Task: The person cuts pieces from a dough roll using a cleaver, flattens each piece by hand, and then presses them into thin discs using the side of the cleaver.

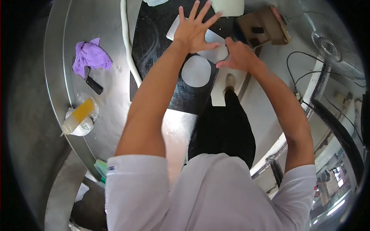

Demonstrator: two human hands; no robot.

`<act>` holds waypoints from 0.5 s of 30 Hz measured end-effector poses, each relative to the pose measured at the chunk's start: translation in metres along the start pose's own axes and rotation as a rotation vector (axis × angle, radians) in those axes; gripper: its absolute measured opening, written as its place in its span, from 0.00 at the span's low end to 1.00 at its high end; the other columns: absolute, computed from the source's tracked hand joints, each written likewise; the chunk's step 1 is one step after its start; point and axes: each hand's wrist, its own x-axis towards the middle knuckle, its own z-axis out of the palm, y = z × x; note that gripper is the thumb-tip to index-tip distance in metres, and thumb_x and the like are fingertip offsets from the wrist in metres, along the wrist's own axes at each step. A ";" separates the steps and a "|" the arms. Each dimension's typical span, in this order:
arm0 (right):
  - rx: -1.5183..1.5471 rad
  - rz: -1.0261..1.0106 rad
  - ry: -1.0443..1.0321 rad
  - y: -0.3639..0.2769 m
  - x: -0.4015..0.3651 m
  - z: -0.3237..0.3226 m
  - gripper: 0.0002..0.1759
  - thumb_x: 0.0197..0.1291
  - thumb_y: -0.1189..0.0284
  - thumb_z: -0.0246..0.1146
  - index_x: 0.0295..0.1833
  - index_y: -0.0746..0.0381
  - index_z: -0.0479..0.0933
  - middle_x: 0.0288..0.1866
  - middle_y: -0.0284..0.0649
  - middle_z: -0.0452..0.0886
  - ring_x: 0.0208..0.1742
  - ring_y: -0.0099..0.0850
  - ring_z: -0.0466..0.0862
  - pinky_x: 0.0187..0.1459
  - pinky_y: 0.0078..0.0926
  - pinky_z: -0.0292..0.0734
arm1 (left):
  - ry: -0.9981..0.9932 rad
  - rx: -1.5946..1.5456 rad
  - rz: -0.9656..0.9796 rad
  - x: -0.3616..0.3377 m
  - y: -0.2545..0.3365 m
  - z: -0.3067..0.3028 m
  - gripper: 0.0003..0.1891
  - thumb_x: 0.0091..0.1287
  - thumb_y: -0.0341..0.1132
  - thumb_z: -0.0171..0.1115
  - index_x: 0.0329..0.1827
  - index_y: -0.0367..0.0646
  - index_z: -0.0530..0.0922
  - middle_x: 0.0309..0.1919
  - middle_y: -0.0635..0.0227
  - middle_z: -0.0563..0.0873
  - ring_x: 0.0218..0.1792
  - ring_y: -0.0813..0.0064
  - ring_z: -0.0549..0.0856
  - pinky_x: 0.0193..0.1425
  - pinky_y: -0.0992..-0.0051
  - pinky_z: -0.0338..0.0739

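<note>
My left hand (191, 34) lies flat with its fingers spread on a wide, flat metal blade (216, 49). At the blade's right end is my right hand (239, 54), its thumb and index finger apart along the edge and the other fingers curled; any handle there is hidden. A thin, round white dough wrapper (196, 71) rests on the black board (181, 98), just on the near side of the blade. Along the board's left side runs a long white dough rope (126, 38). A pale dough lump (228, 7) sits beyond my left hand.
On the steel counter (111, 90) at left are a purple cloth (91, 57), a black-handled knife (93, 84) partly under it, and a squeeze bottle (79, 116) of yellow liquid. A cardboard box (264, 27) and a fan (327, 46) stand at right.
</note>
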 end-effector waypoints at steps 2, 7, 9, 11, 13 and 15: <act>-0.124 -0.019 0.031 -0.003 -0.006 0.000 0.52 0.40 0.37 0.82 0.52 0.70 0.70 0.40 0.63 0.84 0.47 0.66 0.85 0.47 0.56 0.80 | -0.009 0.000 -0.023 -0.001 0.002 0.015 0.55 0.52 0.77 0.65 0.85 0.72 0.58 0.87 0.63 0.53 0.85 0.46 0.51 0.76 0.22 0.46; -0.179 -0.207 0.224 0.017 -0.023 0.032 0.47 0.49 0.40 0.79 0.56 0.70 0.72 0.41 0.62 0.85 0.50 0.61 0.86 0.49 0.53 0.81 | -0.119 0.020 -0.052 -0.012 0.023 0.004 0.58 0.52 0.80 0.62 0.87 0.73 0.55 0.88 0.63 0.49 0.85 0.43 0.48 0.76 0.19 0.41; -0.174 -0.023 0.024 -0.005 -0.019 -0.005 0.46 0.50 0.41 0.78 0.59 0.69 0.73 0.45 0.62 0.85 0.53 0.60 0.85 0.51 0.53 0.80 | -0.031 0.065 -0.070 -0.005 0.021 0.001 0.53 0.57 0.77 0.61 0.86 0.71 0.56 0.87 0.65 0.50 0.85 0.44 0.49 0.74 0.19 0.45; -0.230 0.115 -0.059 -0.006 0.015 -0.046 0.46 0.52 0.43 0.78 0.62 0.67 0.74 0.49 0.61 0.85 0.56 0.59 0.85 0.54 0.54 0.79 | -0.115 0.031 -0.135 0.025 0.014 -0.032 0.58 0.60 0.72 0.63 0.88 0.49 0.52 0.87 0.51 0.46 0.86 0.40 0.42 0.82 0.29 0.38; -0.122 0.068 0.287 0.011 0.026 -0.033 0.40 0.55 0.47 0.78 0.61 0.66 0.76 0.51 0.57 0.87 0.54 0.56 0.87 0.53 0.50 0.80 | 0.262 0.311 -0.047 0.028 -0.001 0.005 0.53 0.61 0.69 0.65 0.87 0.59 0.54 0.87 0.60 0.50 0.85 0.46 0.49 0.79 0.27 0.47; 0.012 0.030 0.404 0.020 0.014 -0.012 0.34 0.57 0.52 0.76 0.58 0.66 0.75 0.49 0.57 0.87 0.53 0.58 0.86 0.52 0.50 0.81 | 0.100 0.242 -0.052 -0.008 0.011 -0.018 0.48 0.66 0.66 0.64 0.86 0.68 0.54 0.87 0.67 0.53 0.85 0.52 0.53 0.77 0.29 0.53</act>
